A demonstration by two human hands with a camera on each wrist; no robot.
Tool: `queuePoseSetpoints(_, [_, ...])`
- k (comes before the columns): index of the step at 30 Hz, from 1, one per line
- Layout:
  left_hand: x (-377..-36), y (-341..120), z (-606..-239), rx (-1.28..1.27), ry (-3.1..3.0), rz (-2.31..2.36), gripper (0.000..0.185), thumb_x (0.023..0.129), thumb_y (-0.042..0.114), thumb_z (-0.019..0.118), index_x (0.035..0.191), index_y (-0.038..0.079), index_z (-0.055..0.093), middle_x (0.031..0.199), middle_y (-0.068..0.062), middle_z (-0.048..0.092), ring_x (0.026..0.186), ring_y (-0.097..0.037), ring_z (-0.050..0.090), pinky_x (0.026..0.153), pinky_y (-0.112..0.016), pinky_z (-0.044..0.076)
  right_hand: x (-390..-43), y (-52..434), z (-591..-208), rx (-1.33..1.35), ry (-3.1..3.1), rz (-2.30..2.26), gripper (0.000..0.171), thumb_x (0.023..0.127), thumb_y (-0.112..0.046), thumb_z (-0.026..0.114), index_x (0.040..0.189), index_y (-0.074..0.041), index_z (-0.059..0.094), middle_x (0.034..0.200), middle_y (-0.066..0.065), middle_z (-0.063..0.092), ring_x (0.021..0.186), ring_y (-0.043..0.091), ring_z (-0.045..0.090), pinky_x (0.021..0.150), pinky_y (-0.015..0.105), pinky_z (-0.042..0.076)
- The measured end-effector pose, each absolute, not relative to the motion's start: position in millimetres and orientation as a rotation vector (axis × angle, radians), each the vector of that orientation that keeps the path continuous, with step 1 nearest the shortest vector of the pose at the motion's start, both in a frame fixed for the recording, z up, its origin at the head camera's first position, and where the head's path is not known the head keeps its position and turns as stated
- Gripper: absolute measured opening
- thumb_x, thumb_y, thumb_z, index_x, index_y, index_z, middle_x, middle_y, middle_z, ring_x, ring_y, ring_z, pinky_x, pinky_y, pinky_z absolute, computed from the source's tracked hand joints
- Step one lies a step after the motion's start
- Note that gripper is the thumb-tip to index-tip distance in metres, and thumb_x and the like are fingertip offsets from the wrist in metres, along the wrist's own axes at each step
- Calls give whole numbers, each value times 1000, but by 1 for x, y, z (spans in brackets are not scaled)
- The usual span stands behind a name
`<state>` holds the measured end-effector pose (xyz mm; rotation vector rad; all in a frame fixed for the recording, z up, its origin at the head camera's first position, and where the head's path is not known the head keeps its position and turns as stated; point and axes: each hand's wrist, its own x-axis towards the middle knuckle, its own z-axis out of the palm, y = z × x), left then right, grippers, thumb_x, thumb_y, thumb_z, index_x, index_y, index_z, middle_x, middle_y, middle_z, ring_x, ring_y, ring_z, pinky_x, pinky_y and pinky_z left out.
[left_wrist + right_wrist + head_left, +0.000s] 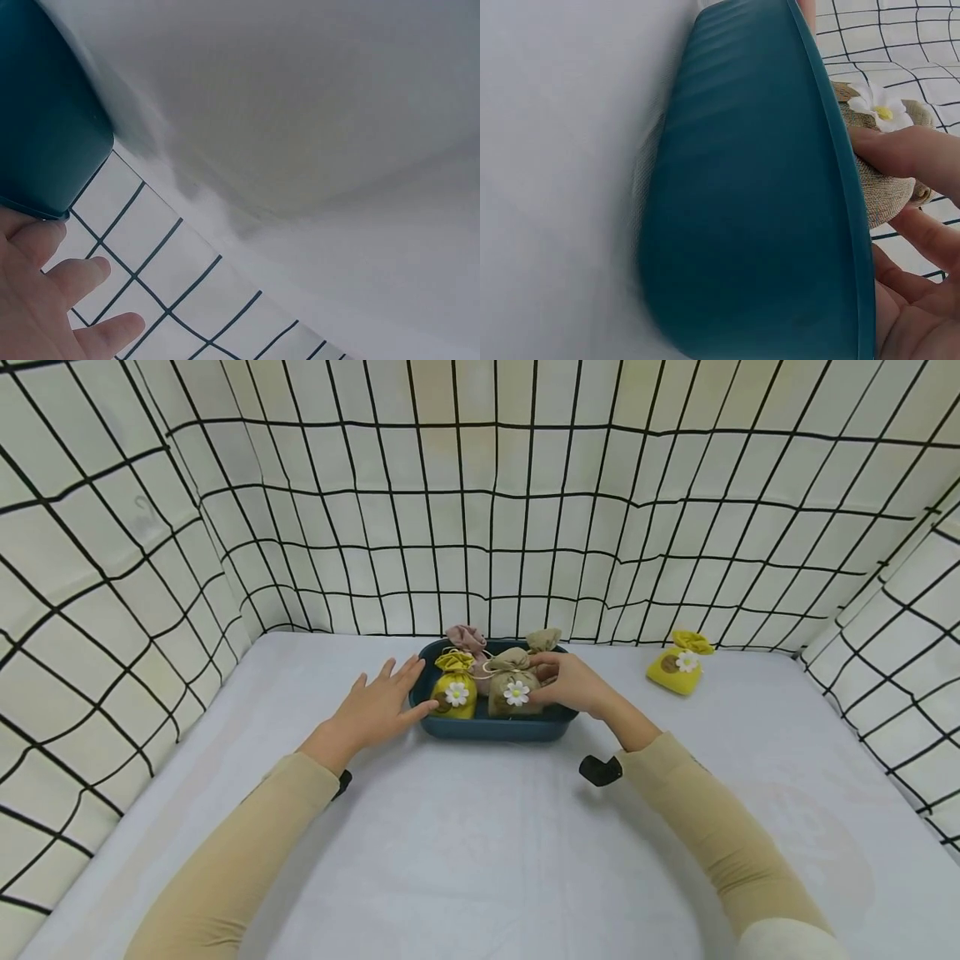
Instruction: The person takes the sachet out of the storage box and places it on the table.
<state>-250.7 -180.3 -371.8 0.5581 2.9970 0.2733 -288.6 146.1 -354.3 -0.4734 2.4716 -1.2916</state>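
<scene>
One beige drawstring pouch (498,689) with a white flower stands upright in a blue tray (487,729), centre of the head view; its long axis is roughly vertical, tied neck upward. The right hand (573,683) grips it from the right; the left hand (378,706), well apart, spreads at the tray's left end. Left wrist view: splayed fingers by the tray, lower left. Right wrist view: thumb and fingers hold the pouch at right, beyond the tray's rim.

I note a white table (480,835), bounded at its far edge and both sides by black mesh (495,424). White sheeting (512,460) backs the mesh, tinged yellow near the top. Lighting is soft; shadows are faint.
</scene>
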Motion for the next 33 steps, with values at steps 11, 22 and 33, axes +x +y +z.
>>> queuePoseSetpoints(11, [-254, -179, -375, 571, 3004, 284, 88, 104, 66, 39, 165, 7, 17, 170, -12, 15, 154, -44, 12, 115, -74, 12, -281, 158, -356, -429, 2508, -1334, 67, 91, -12, 75, 151, 0, 47, 137, 23, 58, 127, 35, 53, 101, 48, 49])
queuePoseSetpoints(22, [-250, -180, -372, 545, 2993, 283, 86, 105, 60, 44, 165, 6, 16, 170, -12, 14, 154, -44, 10, 115, -73, 11, -274, 169, -346, -474, 2532, -1381, 65, 90, -15, 74, 148, 1, 50, 133, 23, 59, 122, 35, 56, 98, 47, 51])
queuePoseSetpoints(33, [-251, -181, -374, 550, 3002, 279, 86, 105, 62, 43, 165, 6, 16, 170, -12, 14, 154, -44, 10, 115, -73, 12, -266, 182, -337, -428, 2495, -1429, 61, 90, -8, 74, 146, 1, 51, 133, 24, 59, 123, 37, 59, 95, 46, 54])
